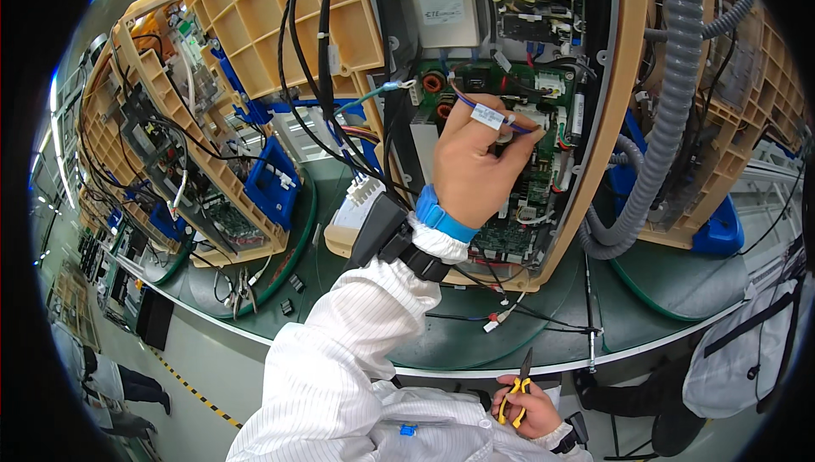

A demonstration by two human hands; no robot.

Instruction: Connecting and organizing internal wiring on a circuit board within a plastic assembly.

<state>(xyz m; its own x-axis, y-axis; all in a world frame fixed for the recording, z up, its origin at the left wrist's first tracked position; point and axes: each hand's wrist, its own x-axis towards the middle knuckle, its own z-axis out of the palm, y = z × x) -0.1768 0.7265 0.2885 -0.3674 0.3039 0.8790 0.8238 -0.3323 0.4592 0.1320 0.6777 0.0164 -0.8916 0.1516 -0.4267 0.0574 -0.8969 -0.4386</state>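
Observation:
My left hand [480, 161], with a blue strap around its wrist, reaches over a green circuit board [518, 246] inside an open cabinet. Its fingers are closed in a pinch on a thin dark-blue wire [519, 128] that carries a white label [486, 116]. What the fingertips press against is partly hidden. Low in front of my body, my right hand [535, 411] is closed around yellow-handled pliers [514, 401], their dark pointed jaws upward. Just left of my left hand, a green wire [369, 99] ends in a ring terminal.
A thick grey corrugated hose [679, 80] hangs right of the cabinet. More cream-framed units stand left and right on green round plates [671, 292]. Loose black cables [552, 326] lie at the bench's front edge. Hand tools [242, 292] lie at left. Another person [739, 352] is at the right.

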